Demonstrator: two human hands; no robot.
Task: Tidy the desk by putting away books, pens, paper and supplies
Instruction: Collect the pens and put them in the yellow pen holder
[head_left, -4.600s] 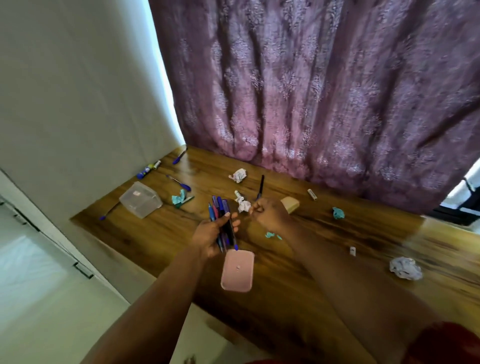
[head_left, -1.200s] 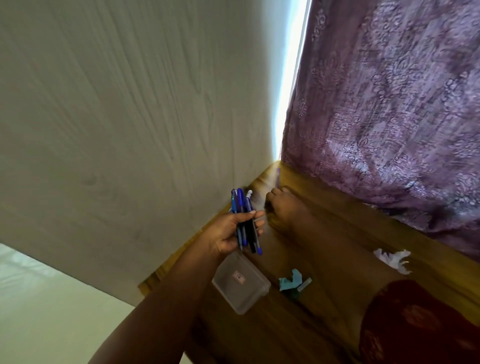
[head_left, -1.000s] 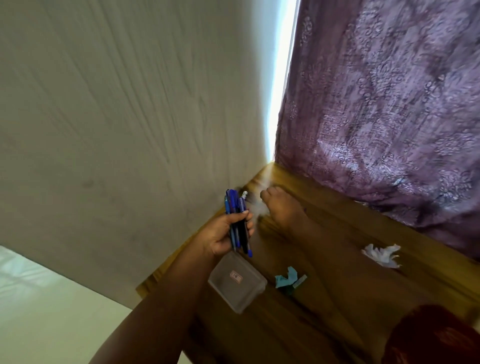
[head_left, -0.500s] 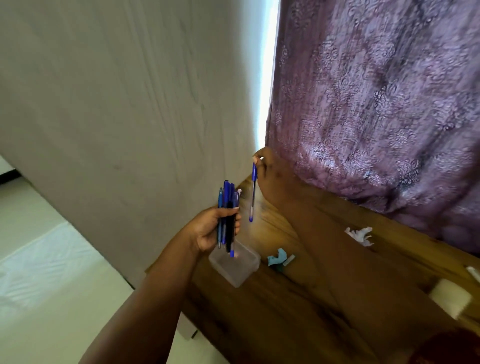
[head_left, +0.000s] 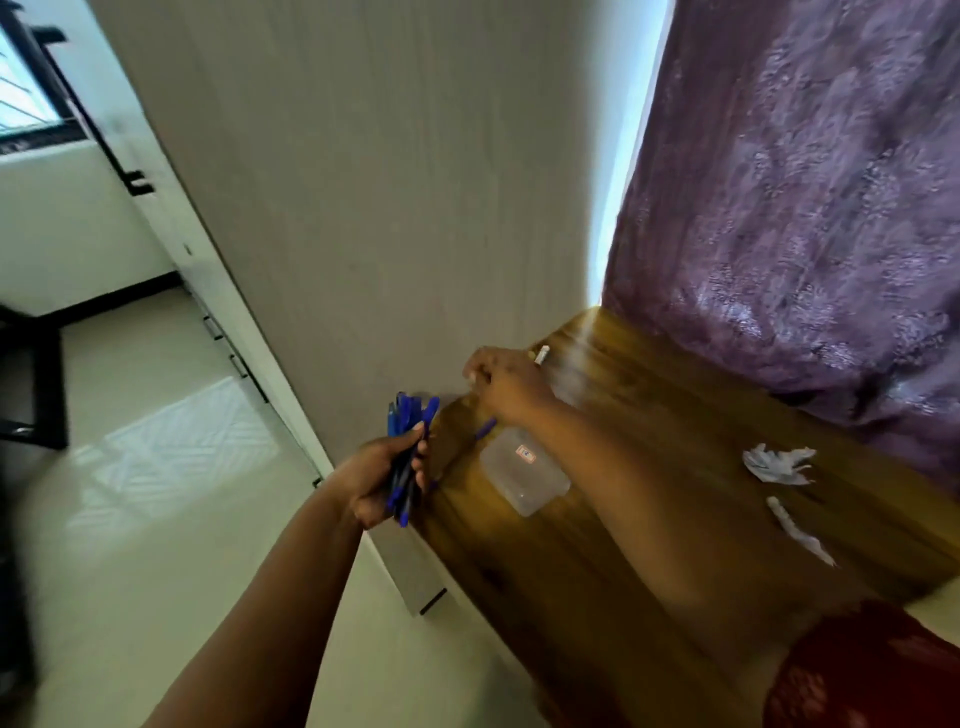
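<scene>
My left hand (head_left: 387, 475) grips a bundle of several blue pens (head_left: 405, 447) just off the left end of the wooden desk (head_left: 649, 519). My right hand (head_left: 506, 387) is down on the desk's far left corner by the wall. Its fingers are curled round a white-tipped marker (head_left: 541, 355) that sticks out past the knuckles. The end of a blue pen (head_left: 485, 428) shows under that wrist; I cannot tell whether it is held or lies on the desk. The view is blurred.
A clear plastic box (head_left: 524, 470) stands on the desk under my right forearm. A crumpled white paper (head_left: 776, 462) and a twisted paper strip (head_left: 800, 530) lie to the right. A purple curtain (head_left: 805, 208) hangs behind, and the grey wall (head_left: 389, 208) closes the left side.
My right hand, which held a blue pen up in the air half a second ago, has dropped to the desk corner onto the marker. My left hand moved left, past the desk's end.
</scene>
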